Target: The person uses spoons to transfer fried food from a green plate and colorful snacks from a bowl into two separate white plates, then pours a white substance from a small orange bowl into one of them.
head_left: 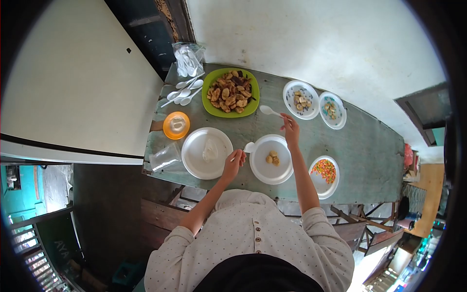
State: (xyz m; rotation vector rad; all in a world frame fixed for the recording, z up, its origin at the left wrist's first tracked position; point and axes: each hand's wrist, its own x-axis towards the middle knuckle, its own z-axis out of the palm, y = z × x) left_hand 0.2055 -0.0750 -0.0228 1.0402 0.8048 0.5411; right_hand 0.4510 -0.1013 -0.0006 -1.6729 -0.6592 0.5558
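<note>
My left hand (234, 163) is closed on a white plastic spoon (249, 147), between two white plates. My right hand (290, 127) pinches the handle of another white spoon (268, 111), its bowl pointing left towards the green plate. Below my hands, a white plate (261, 174) holds a few brown food pieces (273, 158). Left of it, a larger white plate (194, 165) carries a translucent, whitish thing (210, 151) that I cannot make out. The square green plate (207, 108) is heaped with browned food slices (231, 92).
Spoons (184, 92) and a bag of spoons (188, 61) are at the back left, near an orange bowl (176, 125) and a clear plastic bag (165, 156). Two patterned plates (290, 108) (340, 119) with food stand back right; a plate (323, 191) of colourful bits is at the front right.
</note>
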